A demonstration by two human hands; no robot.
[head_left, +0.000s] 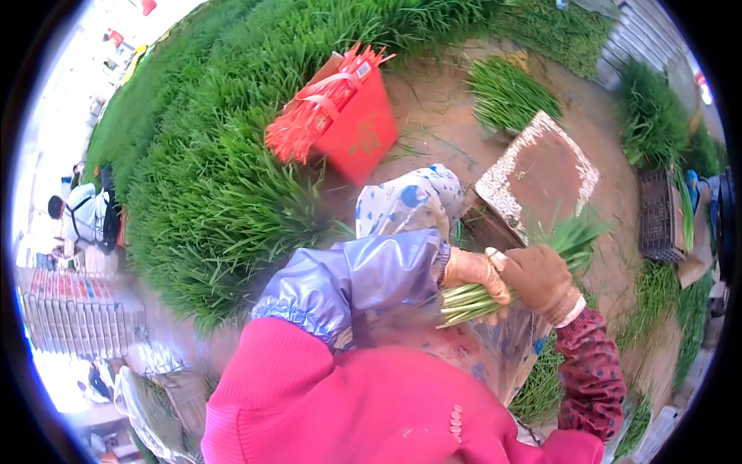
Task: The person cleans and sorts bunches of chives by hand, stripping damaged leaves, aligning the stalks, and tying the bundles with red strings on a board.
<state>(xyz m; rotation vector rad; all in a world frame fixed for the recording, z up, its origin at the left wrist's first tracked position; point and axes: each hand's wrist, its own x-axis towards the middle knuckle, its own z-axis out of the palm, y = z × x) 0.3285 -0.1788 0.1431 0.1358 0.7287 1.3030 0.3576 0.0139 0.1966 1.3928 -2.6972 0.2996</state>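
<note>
I hold a bunch of long green stalks with pale cut ends, which look like garlic chives, across my lap. My left hand, in a thin orange glove, is wrapped round the stem end. Closed over the leafy side is my right hand, in a brown glove with a whitish fingertip, close against the left. The leaves fan out past it to the upper right. Just beyond my hands stands a low box or stool with a speckled white rim. The palms and some fingers are hidden.
A red box packed with red strips stands ahead to the left. Piled greens fill the left and far side. Another green bundle lies beyond the speckled rim. A dark crate is at right. People are far left.
</note>
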